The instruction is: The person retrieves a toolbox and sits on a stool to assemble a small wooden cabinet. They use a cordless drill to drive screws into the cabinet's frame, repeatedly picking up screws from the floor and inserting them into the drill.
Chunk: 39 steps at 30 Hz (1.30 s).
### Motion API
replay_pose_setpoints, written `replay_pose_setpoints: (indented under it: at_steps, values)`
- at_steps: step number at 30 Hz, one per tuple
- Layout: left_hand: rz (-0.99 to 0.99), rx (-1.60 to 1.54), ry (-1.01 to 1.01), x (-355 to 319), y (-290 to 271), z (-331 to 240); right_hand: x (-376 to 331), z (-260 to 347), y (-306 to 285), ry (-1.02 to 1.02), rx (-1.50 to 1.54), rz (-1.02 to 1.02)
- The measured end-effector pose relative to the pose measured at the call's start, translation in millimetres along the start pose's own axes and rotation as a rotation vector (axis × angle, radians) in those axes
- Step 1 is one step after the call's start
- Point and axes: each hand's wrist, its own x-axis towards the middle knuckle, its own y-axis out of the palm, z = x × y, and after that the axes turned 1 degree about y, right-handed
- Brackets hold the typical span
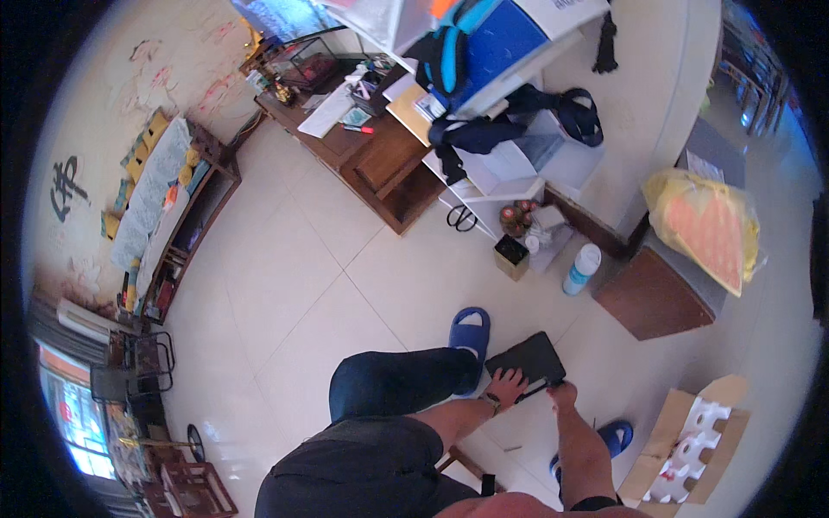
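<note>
Left hand point(508, 383) lies flat on a black flat device point(527, 357) on the floor; right hand point(563, 394), at its 5 o'clock corner, grips it, fingers hidden

Soft, even daylight fills the room, faintly blurred, with strong fisheye bending and black corners.

Under your fingers point(516, 378), the pale tiled floor point(294, 285) carries a flat black device point(527, 358); beyond it stand a white bottle point(582, 268) and scissors point(460, 217).
</note>
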Motion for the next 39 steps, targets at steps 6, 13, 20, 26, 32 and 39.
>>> replay_pose_setpoints:
  at_steps: [6,13,20,26,32,39]
  values:
    - [0.058,0.007,0.028,38,-39,2,4,-4,-22,-0.574,-0.830,0.075]
    - [0.157,-0.104,0.052,36,-49,11,-124,6,65,0.235,0.117,0.179]
    - [0.203,-0.114,0.026,42,-73,10,-108,-28,71,0.072,0.243,0.170]
    - [0.195,-0.106,-0.021,41,-77,4,-79,-60,82,0.088,0.497,0.093]
    - [0.131,-0.121,-0.025,40,-68,1,-63,-70,79,0.139,0.607,0.085]
    - [0.182,-0.130,-0.042,40,-62,2,-93,-42,85,0.136,0.258,0.062]
